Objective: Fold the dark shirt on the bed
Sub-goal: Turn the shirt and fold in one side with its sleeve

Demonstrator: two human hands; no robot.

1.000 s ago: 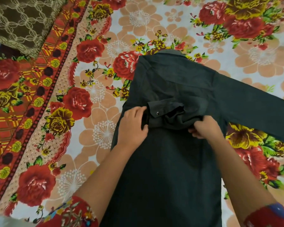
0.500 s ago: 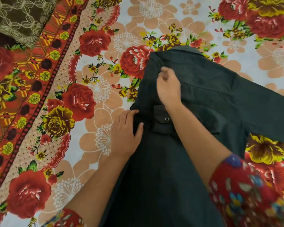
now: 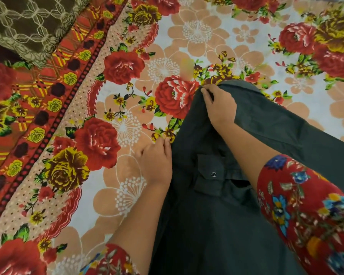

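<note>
Both hands' fingers pinch the dark shirt's left edge.

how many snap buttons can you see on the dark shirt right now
1. A single snap button shows on the folded-in cuff at the middle of the dark shirt, between the two forearms. Others may be hidden under the folds or arms.
</note>
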